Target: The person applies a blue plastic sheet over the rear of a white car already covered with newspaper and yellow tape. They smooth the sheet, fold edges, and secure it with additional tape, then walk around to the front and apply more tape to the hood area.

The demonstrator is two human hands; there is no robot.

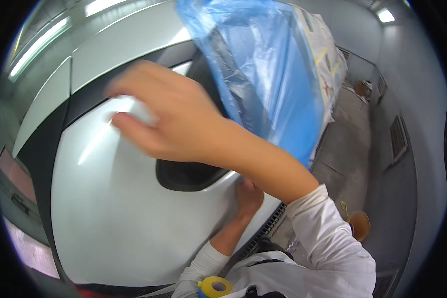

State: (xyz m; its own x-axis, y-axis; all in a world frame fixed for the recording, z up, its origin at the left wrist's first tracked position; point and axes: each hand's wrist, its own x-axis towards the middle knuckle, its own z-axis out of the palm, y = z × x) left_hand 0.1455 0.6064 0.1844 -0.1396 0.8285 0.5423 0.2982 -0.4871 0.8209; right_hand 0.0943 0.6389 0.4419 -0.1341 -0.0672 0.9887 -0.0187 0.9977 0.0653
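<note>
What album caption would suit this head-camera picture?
A blurred right hand over a pale car body, the left hand lower down, blue plastic sheeting beyond.

My right grip (171, 116) hangs over a car's side panel (119, 218), partly in front of its window (189, 175), the forearm (263, 161) crossing above my left grip (251, 197) near the panel's edge. Plastic sheeting (278, 79) drapes the body ahead; a container (358, 225) sits on the floor (345, 144) to the right, and a tape roll (207, 287) beside my left sleeve (198, 267).
</note>
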